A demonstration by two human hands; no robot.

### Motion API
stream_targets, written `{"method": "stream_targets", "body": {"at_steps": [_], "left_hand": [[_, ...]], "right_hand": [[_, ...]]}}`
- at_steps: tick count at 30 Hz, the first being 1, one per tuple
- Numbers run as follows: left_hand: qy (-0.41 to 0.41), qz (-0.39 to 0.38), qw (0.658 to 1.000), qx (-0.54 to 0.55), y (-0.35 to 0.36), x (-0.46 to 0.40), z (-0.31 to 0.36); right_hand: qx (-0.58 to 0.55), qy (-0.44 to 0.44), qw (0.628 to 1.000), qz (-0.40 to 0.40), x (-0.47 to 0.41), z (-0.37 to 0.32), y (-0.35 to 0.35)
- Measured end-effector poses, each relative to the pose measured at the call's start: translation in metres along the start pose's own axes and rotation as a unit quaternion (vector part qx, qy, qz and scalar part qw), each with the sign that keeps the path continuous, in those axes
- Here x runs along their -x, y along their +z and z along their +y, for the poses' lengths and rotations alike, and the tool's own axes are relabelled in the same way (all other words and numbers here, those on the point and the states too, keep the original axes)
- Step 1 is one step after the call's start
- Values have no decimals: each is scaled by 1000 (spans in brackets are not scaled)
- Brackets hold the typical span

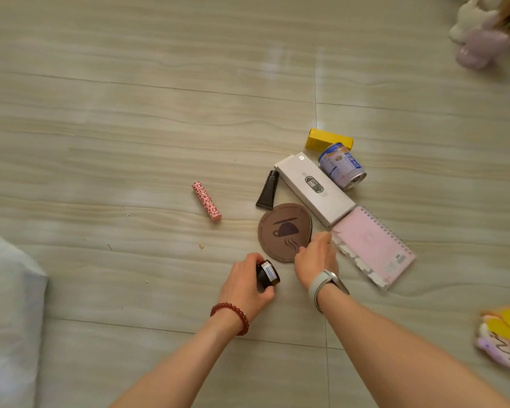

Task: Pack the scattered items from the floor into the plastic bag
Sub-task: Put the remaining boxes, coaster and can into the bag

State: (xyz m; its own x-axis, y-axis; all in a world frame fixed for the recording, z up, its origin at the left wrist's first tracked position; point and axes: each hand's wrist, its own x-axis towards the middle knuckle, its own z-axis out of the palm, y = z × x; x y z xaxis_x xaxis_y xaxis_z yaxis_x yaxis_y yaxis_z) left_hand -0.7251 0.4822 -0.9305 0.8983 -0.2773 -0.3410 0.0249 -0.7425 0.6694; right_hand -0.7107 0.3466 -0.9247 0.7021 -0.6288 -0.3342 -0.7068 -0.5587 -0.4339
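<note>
Left hand (245, 282) grips a dark jar (268, 274). Right hand (317, 256), just beside it, pinches the brown coaster's (280, 231) near edge. Notebook (374, 245) lies right of that hand.

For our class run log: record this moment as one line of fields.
left hand: grips small dark jar | right hand: on round brown coaster | white plastic bag: far left

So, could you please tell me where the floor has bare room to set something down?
Bare floor runs left of the pink leopard-print tube, over to the white plastic bag, and across the far tiles. It is crowded around the brown coaster, white box, can and pink spiral notebook.
</note>
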Motion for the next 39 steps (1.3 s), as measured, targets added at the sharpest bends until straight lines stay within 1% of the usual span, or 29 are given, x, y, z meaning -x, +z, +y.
{"method": "stream_targets", "body": {"at_steps": [3, 5, 9, 11, 13, 15, 16, 17, 19, 22, 23, 25, 27, 28, 30, 32, 35, 39], "left_hand": [[6, 24, 999, 28, -13, 10, -10], [33, 45, 998, 35, -30, 21, -17], [70, 84, 994, 23, -80, 55, -39], [77, 100, 992, 4, -110, 79, -54], [91, 122, 988, -15, -137, 109, -72], [91, 142, 985, -42, -159, 141, -94], [84, 150, 983, -63, -170, 158, -105], [75, 163, 980, -87, -180, 173, -117], [50, 208, 966, -148, -201, 201, -141], [-12, 276, 920, -277, -234, 228, -174], [-50, 282, 900, -328, -245, 232, -182], [-143, 262, 864, -406, -264, 233, -191], [-207, 242, 847, -426, -280, 232, -196], [-221, 243, 843, -426, -285, 231, -197], [-222, 273, 838, -416, -295, 232, -204], [-204, 333, 835, -389, -303, 238, -206], [-160, 402, 838, -334, -306, 245, -202], [-109, 425, 866, -239, -293, 243, -199]], "right_hand": [[-30, -63, 998, 0, 14, -2, -4], [-62, -135, 989, -13, 23, -17, -9], [-121, -303, 943, -56, 47, -61, -21], [-128, -360, 918, -109, 64, -82, -23], [-91, -386, 893, -213, 84, -102, -23], [-1, -411, 856, -314, 107, -118, -22], [37, -425, 835, -347, 120, -127, -20], [59, -436, 818, -370, 134, -135, -17], [61, -442, 797, -407, 162, -152, -9], [11, -417, 791, -447, 209, -177, 9], [-6, -404, 795, -453, 224, -183, 18], [-30, -389, 802, -452, 254, -191, 38], [-54, -389, 803, -447, 282, -197, 57], [-74, -390, 803, -444, 292, -200, 63], [-119, -388, 807, -430, 311, -211, 74], [-148, -399, 805, -414, 327, -224, 84], [-120, -442, 803, -382, 344, -231, 102], [-77, -529, 775, -338, 347, -216, 104]]}}
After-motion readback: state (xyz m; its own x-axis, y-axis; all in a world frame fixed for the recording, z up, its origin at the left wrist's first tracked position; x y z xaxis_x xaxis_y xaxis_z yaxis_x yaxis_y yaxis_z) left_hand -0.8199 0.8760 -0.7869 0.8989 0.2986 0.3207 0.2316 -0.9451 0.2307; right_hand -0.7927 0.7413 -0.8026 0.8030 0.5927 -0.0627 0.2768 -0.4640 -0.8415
